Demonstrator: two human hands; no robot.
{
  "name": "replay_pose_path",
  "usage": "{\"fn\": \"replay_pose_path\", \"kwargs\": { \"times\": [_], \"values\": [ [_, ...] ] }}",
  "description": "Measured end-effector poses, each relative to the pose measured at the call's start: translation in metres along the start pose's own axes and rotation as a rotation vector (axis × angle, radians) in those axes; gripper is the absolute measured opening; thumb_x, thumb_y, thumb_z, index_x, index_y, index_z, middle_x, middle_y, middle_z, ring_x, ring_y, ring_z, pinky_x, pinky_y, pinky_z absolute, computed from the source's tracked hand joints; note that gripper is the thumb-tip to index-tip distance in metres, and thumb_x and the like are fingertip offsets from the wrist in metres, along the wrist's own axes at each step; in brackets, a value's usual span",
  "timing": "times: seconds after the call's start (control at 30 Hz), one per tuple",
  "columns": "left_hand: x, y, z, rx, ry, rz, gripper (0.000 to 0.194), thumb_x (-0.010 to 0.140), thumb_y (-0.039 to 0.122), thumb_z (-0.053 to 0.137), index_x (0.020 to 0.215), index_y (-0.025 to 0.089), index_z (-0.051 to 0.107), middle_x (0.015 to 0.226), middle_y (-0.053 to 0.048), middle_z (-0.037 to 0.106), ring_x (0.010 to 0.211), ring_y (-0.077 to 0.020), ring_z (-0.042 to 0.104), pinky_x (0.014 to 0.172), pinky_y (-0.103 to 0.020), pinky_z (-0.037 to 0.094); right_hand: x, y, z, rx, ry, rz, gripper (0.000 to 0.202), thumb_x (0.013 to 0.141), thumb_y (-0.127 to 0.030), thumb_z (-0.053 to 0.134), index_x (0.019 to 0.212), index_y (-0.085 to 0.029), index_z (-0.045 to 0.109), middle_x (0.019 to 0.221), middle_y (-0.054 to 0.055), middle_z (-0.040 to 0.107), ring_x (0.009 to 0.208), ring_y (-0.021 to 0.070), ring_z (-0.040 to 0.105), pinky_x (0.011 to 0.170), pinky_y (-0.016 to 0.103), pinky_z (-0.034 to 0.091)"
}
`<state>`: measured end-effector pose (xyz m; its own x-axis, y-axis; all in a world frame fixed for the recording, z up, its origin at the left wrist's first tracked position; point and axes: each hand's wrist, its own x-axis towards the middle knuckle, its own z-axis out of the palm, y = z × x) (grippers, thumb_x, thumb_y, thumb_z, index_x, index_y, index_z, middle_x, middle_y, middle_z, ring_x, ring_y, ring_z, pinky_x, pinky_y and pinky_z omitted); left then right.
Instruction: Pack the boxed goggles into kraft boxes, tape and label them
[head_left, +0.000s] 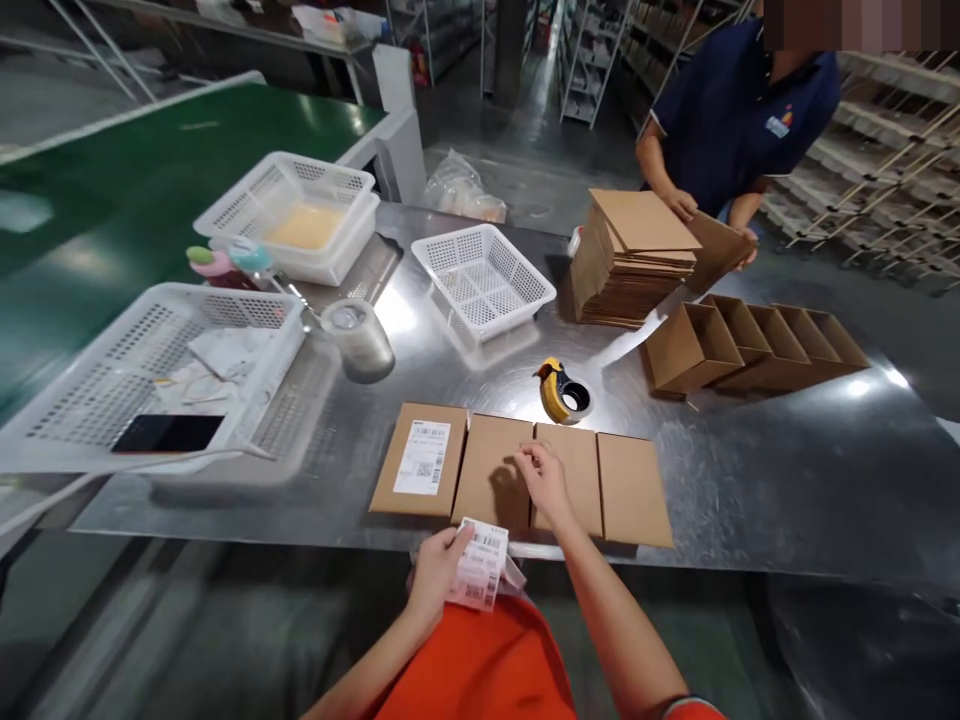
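Observation:
My left hand [436,572] grips a printed shipping label [480,565], with more labels or backing film under it, at the table's front edge. My right hand [546,482] is over the second cardboard box [487,470] in a row of several closed boxes, its fingers curled together in a pinch. Whether anything tiny is between those fingertips I cannot make out. The leftmost box [386,480] bears a white shipping label [422,458] on its top; the other tops are plain. Just behind the row lies a yellow and black tape dispenser [559,392].
White baskets [484,325] stand on the metal table [787,460]; the left one holds a phone [169,433]. A tape roll [360,340] stands nearby. Open boxes [686,350] and stacked cardboard [615,275] are at right, where a co-worker [739,130] holds a cardboard piece [712,250].

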<state>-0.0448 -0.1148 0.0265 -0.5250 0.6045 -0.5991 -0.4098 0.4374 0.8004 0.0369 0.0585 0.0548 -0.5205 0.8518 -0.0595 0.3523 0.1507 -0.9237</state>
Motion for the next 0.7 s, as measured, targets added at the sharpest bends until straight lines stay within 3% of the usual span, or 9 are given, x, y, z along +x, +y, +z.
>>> {"fn": "replay_pose_path", "kwargs": {
  "times": [0.07,0.17,0.3,0.37,0.5,0.6,0.7],
  "values": [
    [0.001,-0.002,-0.001,0.005,0.037,0.023,0.061,0.063,0.075,0.065,0.06,0.014,0.062,0.053,-0.002,0.06,0.051,-0.0149,0.051,0.051,-0.025,0.04,0.0,-0.002,0.003,-0.051,-0.136,0.024,0.021,0.081,-0.04,0.062,0.073,-0.02,0.063,0.077,0.002,0.064,0.07,0.0156,0.058,0.065,0.027,0.046],
    [0.003,0.002,0.0,0.043,0.073,0.095,0.06,0.066,0.074,0.064,0.058,0.015,0.06,0.052,0.001,0.055,0.052,-0.0133,0.048,0.051,-0.024,0.038,-0.026,-0.001,0.011,-0.096,-0.313,0.089,0.016,0.077,-0.033,0.068,0.069,-0.02,0.061,0.065,-0.002,0.06,0.061,0.0141,0.055,0.058,0.025,0.043],
    [0.009,0.005,0.007,0.046,0.047,0.095,0.062,0.065,0.075,0.063,0.057,0.014,0.061,0.052,0.0,0.056,0.052,-0.0136,0.048,0.05,-0.024,0.037,-0.048,0.008,0.017,-0.058,-0.204,0.046,0.015,0.078,-0.023,0.064,0.065,-0.02,0.059,0.076,0.001,0.063,0.067,0.0144,0.057,0.061,0.025,0.044],
    [0.009,0.0,0.01,0.025,0.018,0.059,0.064,0.063,0.076,0.064,0.06,0.012,0.065,0.055,-0.003,0.062,0.053,-0.0159,0.053,0.051,-0.025,0.04,-0.035,0.015,0.018,-0.129,-0.127,-0.016,0.015,0.079,-0.021,0.063,0.065,-0.02,0.06,0.085,0.003,0.065,0.074,0.0156,0.06,0.067,0.027,0.047],
    [0.003,-0.027,0.007,-0.058,-0.098,-0.086,0.068,0.052,0.071,0.076,0.077,0.009,0.074,0.072,-0.011,0.074,0.064,-0.0225,0.064,0.062,-0.031,0.049,0.025,0.032,0.023,-0.338,0.043,-0.095,0.012,0.082,-0.023,0.063,0.07,-0.02,0.063,0.098,0.007,0.065,0.098,0.0217,0.059,0.088,0.036,0.045],
    [-0.009,-0.049,0.002,-0.131,-0.269,-0.196,0.072,0.045,0.07,0.081,0.082,0.008,0.077,0.077,-0.014,0.076,0.071,-0.0261,0.068,0.071,-0.036,0.052,0.064,0.044,0.03,-0.41,0.069,-0.106,0.01,0.082,-0.025,0.065,0.074,-0.02,0.066,0.11,0.009,0.064,0.11,0.0264,0.054,0.099,0.045,0.037],
    [-0.031,-0.06,-0.004,-0.095,-0.435,-0.211,0.069,0.049,0.073,0.077,0.077,0.01,0.078,0.072,-0.012,0.075,0.068,-0.0267,0.068,0.07,-0.037,0.053,0.077,0.051,0.036,-0.459,0.057,-0.117,0.009,0.084,-0.025,0.063,0.087,-0.019,0.069,0.118,0.012,0.063,0.117,0.029,0.053,0.103,0.049,0.033]
  ]
}}
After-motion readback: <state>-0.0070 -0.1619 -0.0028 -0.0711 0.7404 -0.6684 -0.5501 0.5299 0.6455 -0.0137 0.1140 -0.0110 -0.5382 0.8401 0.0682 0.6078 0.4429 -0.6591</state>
